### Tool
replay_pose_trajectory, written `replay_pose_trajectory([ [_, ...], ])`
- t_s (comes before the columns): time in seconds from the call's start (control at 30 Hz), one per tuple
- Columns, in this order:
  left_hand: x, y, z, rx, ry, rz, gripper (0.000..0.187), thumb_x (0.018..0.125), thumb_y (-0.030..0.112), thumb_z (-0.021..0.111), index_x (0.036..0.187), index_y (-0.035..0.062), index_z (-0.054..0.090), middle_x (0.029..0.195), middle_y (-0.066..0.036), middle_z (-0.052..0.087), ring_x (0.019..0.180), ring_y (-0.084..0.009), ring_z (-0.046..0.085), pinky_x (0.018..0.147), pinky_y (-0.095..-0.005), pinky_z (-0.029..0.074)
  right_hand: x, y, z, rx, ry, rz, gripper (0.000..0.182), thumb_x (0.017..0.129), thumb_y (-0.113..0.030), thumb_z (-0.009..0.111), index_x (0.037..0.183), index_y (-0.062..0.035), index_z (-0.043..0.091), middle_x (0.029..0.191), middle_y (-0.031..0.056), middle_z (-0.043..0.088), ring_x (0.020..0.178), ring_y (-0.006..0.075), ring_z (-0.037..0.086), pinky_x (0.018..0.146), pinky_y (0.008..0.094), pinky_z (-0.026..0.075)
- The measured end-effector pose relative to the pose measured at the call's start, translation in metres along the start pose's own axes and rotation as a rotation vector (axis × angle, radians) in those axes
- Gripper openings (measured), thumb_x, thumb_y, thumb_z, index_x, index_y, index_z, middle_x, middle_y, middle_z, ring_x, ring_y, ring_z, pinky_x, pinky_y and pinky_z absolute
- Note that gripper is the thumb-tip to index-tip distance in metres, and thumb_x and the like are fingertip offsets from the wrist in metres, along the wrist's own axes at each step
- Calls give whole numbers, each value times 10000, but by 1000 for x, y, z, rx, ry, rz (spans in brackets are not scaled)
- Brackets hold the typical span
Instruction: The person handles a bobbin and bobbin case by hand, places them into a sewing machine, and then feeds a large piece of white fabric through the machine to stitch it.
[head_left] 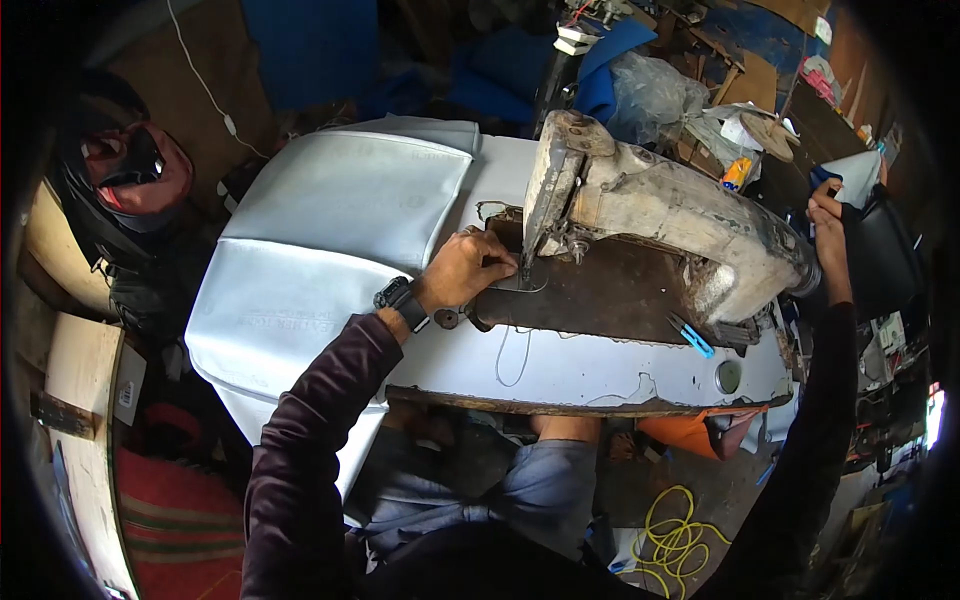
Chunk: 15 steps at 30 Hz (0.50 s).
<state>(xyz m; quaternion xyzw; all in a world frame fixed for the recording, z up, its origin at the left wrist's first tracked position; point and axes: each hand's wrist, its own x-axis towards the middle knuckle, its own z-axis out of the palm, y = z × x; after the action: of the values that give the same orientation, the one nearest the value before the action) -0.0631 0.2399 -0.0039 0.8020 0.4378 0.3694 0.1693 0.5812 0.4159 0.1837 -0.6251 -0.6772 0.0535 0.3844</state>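
Machine arm | long axis: left-right | needle end: left

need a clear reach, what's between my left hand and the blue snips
The head view shows the dark machine bed between your left hand and the blue snips, with a thin thread curving near the hand.

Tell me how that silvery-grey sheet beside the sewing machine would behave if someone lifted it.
The silvery-grey sheet would probably bend rather than stay rigid, since it droops past the front edge of the white tabletop. It may keep some shape, as its broad panels lie fairly smooth. Its sheen suggests it could be somewhat slippery.
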Motion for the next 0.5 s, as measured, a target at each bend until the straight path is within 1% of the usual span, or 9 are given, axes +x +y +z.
replay_pose_trajectory([
  [0.07,-1,0,-4,15,-15,12,161,899,150,770,1002,28,793,925,-136,732,921,-298,687,859,-407,543,16,2,18,-30,-44,133,613,1006,-601,586,995,-3,720,930,31,658,851,153,580,814,295,459],
  [0.1,-2,-1,-4,7,-6,9,160,896,147,773,999,27,794,926,-136,732,921,-296,686,864,-409,542,1,-23,21,-14,-240,169,708,965,-704,556,888,-18,713,826,11,638,762,157,556,755,302,451],
  [0.2,-1,-2,-1,-10,9,-3,157,888,143,779,990,24,797,932,-137,730,923,-295,685,879,-414,541,-17,-50,23,108,-349,378,706,986,-688,530,765,-31,662,728,1,597,662,152,501,695,323,439],
  [0.23,-1,-3,-1,-9,9,-5,156,888,142,779,988,25,798,935,-137,730,926,-298,684,881,-415,541,-14,-43,19,63,-329,327,726,1002,-679,499,738,-30,686,691,5,603,631,144,507,685,329,450],
  [0.33,-1,3,-3,12,24,-19,159,878,141,784,990,30,801,951,-141,729,942,-304,685,882,-418,543,-41,-35,4,60,-243,288,721,1014,-664,489,839,-16,750,728,11,633,664,130,539,701,329,468],
  [0.37,-2,4,-3,21,32,-27,162,874,141,786,992,32,802,957,-142,729,949,-306,686,881,-419,544,-51,-21,7,199,-181,278,684,1053,-593,470,1056,28,757,869,74,703,800,169,621,800,323,489],
  [0.43,-3,2,-1,12,38,-22,166,873,154,780,988,37,803,965,-143,728,957,-313,685,884,-423,545,-97,-25,26,123,187,-57,595,1101,-469,439,1243,54,685,1170,172,714,1072,221,657,968,338,473],
  [0.5,-3,-1,-1,14,54,-27,169,871,169,774,980,43,804,972,-142,728,962,-319,685,888,-427,545,-142,-33,42,-32,391,-217,502,1123,-343,424,1355,59,616,1430,230,596,1317,275,576,1106,356,406],
])
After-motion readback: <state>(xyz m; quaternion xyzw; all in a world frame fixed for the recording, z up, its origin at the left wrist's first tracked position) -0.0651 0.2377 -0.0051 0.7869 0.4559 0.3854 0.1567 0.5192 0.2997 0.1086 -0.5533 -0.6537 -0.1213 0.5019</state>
